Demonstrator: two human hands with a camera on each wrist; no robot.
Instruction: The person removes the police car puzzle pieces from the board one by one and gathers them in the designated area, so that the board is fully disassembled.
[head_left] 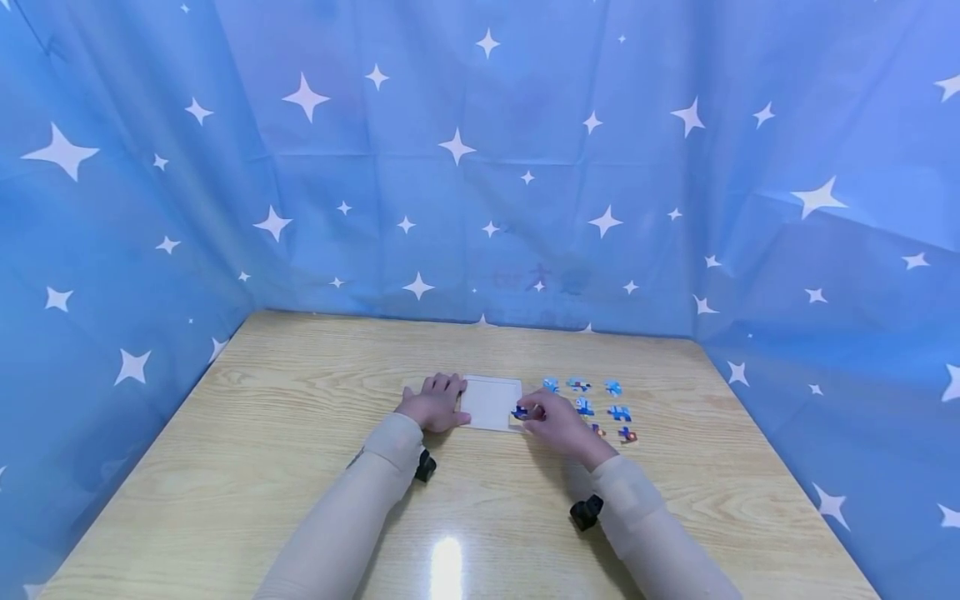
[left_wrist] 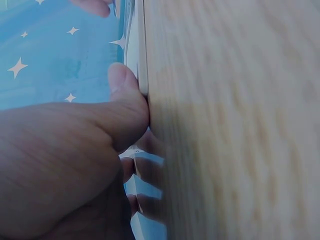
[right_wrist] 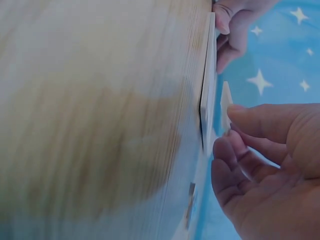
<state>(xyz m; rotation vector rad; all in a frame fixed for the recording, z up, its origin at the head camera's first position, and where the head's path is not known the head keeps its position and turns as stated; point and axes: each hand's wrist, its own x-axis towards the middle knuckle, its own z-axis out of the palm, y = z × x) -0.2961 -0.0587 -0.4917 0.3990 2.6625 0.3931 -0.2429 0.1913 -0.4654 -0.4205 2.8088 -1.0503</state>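
A shallow white puzzle tray [head_left: 491,402] lies on the wooden table. My left hand [head_left: 437,402] rests at the tray's left side with fingers spread; in the left wrist view its thumb [left_wrist: 125,95] touches the rim. Over the tray's near right corner, my right hand [head_left: 558,423] pinches a dark blue jigsaw piece [head_left: 519,412] between thumb and fingers. Seen from the right wrist, that piece [right_wrist: 225,102] is tilted up and apart from the tray [right_wrist: 209,85]. The right hand partly hides the loose pieces behind it.
Several loose jigsaw pieces lie in rough rows to the right of the tray, among them a light blue one [head_left: 619,413] and a red and blue one [head_left: 627,435]. A blue curtain with white stars [head_left: 457,208] surrounds the table's [head_left: 315,367] back and sides.
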